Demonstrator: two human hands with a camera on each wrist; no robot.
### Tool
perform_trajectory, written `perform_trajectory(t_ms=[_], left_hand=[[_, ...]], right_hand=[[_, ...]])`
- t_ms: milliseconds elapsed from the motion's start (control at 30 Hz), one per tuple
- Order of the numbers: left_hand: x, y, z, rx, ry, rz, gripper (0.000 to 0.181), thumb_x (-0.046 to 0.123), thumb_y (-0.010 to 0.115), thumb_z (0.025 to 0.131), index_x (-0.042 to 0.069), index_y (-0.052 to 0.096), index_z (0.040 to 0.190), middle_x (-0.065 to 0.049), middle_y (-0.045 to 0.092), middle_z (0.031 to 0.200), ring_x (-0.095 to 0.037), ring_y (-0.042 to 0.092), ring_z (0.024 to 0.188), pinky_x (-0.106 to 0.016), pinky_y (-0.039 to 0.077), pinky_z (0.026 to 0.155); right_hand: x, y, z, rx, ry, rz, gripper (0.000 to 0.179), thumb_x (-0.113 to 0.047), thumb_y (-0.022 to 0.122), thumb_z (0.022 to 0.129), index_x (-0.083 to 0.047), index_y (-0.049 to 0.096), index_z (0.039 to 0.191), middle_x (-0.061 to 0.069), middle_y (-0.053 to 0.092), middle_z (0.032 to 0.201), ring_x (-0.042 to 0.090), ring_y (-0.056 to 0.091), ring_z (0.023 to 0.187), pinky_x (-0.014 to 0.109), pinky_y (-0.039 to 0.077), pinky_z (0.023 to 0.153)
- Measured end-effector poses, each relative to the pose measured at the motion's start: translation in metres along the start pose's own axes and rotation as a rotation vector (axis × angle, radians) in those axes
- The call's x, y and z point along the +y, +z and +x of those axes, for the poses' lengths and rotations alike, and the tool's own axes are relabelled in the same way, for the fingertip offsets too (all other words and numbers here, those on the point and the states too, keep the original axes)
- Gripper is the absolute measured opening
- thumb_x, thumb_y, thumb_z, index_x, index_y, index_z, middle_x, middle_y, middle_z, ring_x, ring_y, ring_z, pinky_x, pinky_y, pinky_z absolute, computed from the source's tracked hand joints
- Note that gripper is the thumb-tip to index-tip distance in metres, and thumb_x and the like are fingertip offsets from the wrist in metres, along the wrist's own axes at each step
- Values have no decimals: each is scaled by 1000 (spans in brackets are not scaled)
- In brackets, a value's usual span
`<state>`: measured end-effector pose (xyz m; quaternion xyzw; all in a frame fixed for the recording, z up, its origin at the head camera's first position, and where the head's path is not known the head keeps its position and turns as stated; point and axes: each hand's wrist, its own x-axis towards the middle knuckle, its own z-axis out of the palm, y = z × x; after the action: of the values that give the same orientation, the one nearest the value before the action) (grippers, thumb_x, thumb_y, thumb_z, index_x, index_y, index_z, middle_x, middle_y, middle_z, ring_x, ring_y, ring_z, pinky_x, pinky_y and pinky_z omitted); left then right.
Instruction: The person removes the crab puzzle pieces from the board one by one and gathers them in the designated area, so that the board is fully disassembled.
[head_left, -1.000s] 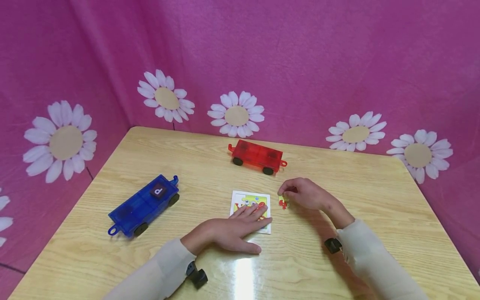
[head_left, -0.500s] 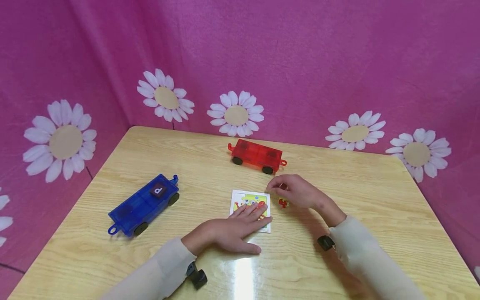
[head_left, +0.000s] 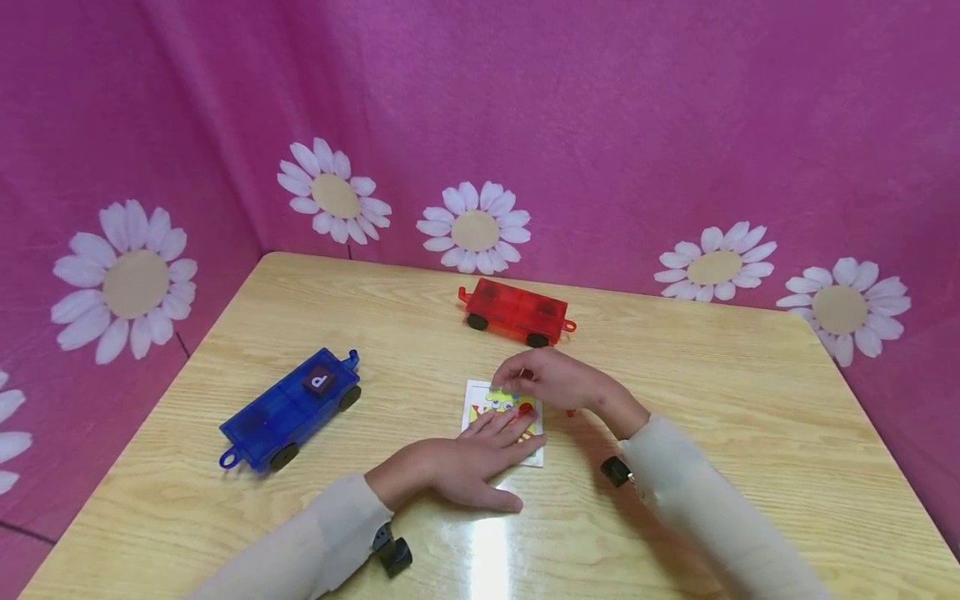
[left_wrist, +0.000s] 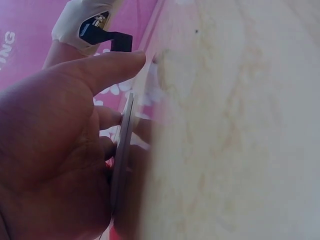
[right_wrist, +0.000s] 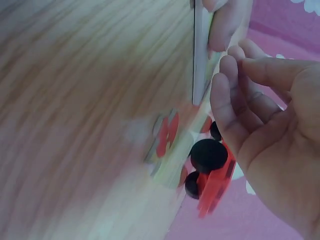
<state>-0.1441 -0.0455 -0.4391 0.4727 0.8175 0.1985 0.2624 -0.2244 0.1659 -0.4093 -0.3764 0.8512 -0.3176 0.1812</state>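
Note:
A small square jigsaw puzzle (head_left: pixel 478 402) with a yellow cartoon face lies on the table, its lower part covered by my left hand (head_left: pixel 472 467). That hand rests flat on it, fingers spread. My right hand (head_left: pixel 566 379) hovers at the puzzle's upper edge with bent fingers. In the right wrist view, nothing shows between its thumb and fingertips (right_wrist: pixel 229 65). A loose red and yellow puzzle piece (right_wrist: pixel 167 132) lies on the tabletop to the right of the puzzle. From the head view only a red bit of it shows, under the right wrist.
A red toy wagon (head_left: pixel 516 310) stands behind the puzzle, close to the right hand. To the left is a blue toy wagon (head_left: pixel 292 408) bearing a dark letter tile (head_left: pixel 318 380). Pink cloth (head_left: pixel 585 125) with white flowers hangs behind the wooden table (head_left: pixel 405 333).
My right hand has moved left from beside the loose puzzle piece to above the puzzle's upper edge. The piece stays on the table. My left hand has not moved.

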Motion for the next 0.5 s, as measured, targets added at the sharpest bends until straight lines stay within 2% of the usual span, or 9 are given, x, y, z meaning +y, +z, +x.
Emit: perform_trajectory(t_ms=[267,500], left_hand=[[0,0,1,-2,15,15,85,49,56,103,15,12,167,-9,-11,171,-27,-19,154,-48,-9,122],[-1,1,0,-2,12,14,85,50,56,103,15,13,167,-8,-11,171,-26,-19,154,-47,-8,122]], right_hand=[[-4,1,9,-82,11,-26,24,-1,57,102,-11,76,114,-2,68,94,10,54,78,32,47,81],[-4,2,13,-120,62,-49,28,-3,55,103,-16,76,118,-3,66,94,10,52,76,32,46,79]])
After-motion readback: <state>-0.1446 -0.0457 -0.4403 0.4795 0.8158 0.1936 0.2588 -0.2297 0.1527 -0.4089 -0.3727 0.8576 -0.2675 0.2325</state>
